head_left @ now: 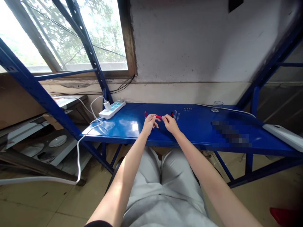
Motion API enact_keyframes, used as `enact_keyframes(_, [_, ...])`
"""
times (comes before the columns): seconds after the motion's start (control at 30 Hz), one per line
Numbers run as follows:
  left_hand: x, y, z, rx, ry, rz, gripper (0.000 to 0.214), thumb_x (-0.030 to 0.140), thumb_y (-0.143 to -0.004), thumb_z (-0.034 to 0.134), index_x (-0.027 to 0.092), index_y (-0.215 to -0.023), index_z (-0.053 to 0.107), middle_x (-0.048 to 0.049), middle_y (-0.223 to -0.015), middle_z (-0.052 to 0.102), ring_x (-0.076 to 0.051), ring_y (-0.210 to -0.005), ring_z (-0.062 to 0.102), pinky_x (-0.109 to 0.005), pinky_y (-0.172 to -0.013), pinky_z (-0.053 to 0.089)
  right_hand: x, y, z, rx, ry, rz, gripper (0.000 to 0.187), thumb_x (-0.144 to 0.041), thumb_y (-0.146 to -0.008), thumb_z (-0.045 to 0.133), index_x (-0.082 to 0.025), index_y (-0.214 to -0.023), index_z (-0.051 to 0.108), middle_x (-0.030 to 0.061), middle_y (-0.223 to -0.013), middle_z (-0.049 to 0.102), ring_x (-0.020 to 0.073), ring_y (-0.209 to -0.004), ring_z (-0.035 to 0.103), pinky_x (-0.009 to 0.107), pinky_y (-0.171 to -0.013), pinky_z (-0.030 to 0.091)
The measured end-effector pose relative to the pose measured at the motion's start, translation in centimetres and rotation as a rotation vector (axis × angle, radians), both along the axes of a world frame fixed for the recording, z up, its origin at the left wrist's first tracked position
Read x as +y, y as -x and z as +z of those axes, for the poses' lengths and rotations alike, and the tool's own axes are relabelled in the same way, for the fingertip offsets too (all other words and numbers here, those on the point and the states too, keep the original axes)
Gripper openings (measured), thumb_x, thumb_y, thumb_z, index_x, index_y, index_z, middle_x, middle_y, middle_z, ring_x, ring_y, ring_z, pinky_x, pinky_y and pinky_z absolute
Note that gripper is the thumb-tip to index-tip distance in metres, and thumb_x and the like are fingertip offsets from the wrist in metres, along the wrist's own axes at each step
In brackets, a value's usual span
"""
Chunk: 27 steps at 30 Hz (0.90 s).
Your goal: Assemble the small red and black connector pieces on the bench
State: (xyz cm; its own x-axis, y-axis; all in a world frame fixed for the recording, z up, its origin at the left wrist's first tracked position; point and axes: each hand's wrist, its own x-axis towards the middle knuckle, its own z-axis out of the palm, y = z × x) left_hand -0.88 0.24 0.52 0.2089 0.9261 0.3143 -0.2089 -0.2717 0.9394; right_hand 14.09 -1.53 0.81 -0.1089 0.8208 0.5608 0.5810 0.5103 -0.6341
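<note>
A slim red pen-like tube [158, 117] is held level over the front part of the blue table, with a hand at each end. My left hand [150, 122] pinches its left end, the lower fingers curled loosely below. At the other end, the fingertips of my right hand [169, 123] are closed on it. Just beyond my left hand stands a short red cylinder [145, 114]. Behind my right hand are a dark red-and-black piece [172, 114] and small clear tubes [175, 114]. Several tiny metal-looking pieces [187, 109] are lined up farther back.
The blue table [196, 132] has a white power strip [112, 109] with cables at its left end. A clear glass [216, 106] stands at the back right. Nearer lies a blurred dark object [229, 132], and a white device [284, 136] sits at the right edge. Blue posts frame both sides.
</note>
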Motion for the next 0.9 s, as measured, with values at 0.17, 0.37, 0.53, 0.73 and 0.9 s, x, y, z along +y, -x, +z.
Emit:
enact_keyframes(0.17, [-0.4,-0.1,0.4,-0.006,0.008,-0.008,0.027,0.04,-0.083,0.049,0.015,-0.091,0.044,-0.0015,-0.072,0.061,-0.006,-0.038,0.053,-0.016,-0.035,0.026,-0.5,-0.5,0.7,-0.142,-0.113,-0.026,0.036,-0.045,-0.091,0.03,-0.021,-0.074,0.049,0.0005,-0.062,0.048,0.0126,-0.055,0.042,0.024,-0.054,0.03])
enact_keyframes(0.37, [-0.7,-0.2,0.4,0.038,-0.003,-0.076,0.03,0.045,-0.083,0.048,0.017,-0.093,0.042,-0.0018,-0.077,0.062,-0.007,-0.04,0.054,-0.016,-0.035,0.026,-0.8,-1.5,1.8,-0.225,-0.085,0.002,0.034,-0.043,-0.091,0.03,-0.02,-0.075,0.05,0.0017,-0.064,0.051,0.013,-0.056,0.043,0.025,-0.055,0.03])
enact_keyframes(0.53, [-1.0,-0.4,0.2,0.127,-0.068,-0.115,0.027,0.044,-0.085,0.044,0.018,-0.089,0.041,0.0011,-0.072,0.06,-0.005,-0.035,0.05,-0.016,-0.034,0.022,-1.1,-2.5,2.7,-0.212,-0.031,0.051,0.028,-0.041,-0.089,0.036,-0.02,-0.076,0.05,-0.0013,-0.059,0.047,0.0116,-0.052,0.04,0.024,-0.052,0.028])
enact_keyframes(0.73, [-1.5,-0.5,0.4,0.175,-0.086,-0.053,0.028,0.045,-0.087,0.038,0.018,-0.079,0.04,0.0033,-0.069,0.057,-0.001,-0.035,0.043,-0.015,-0.036,0.023,-1.3,-2.6,3.0,-0.199,0.021,0.074,0.028,-0.042,-0.088,0.037,-0.02,-0.076,0.05,-0.0029,-0.056,0.044,0.0108,-0.049,0.037,0.023,-0.05,0.027])
enact_keyframes(0.9, [-1.5,-0.5,0.3,0.129,-0.088,-0.028,0.034,0.045,-0.087,0.04,0.017,-0.067,0.038,0.0048,-0.058,0.047,-0.001,-0.033,0.037,-0.016,-0.036,0.024,-1.4,-1.9,2.8,-0.18,0.011,0.066,0.028,-0.041,-0.087,0.038,-0.02,-0.074,0.052,-0.0021,-0.057,0.047,0.0112,-0.05,0.04,0.024,-0.052,0.028])
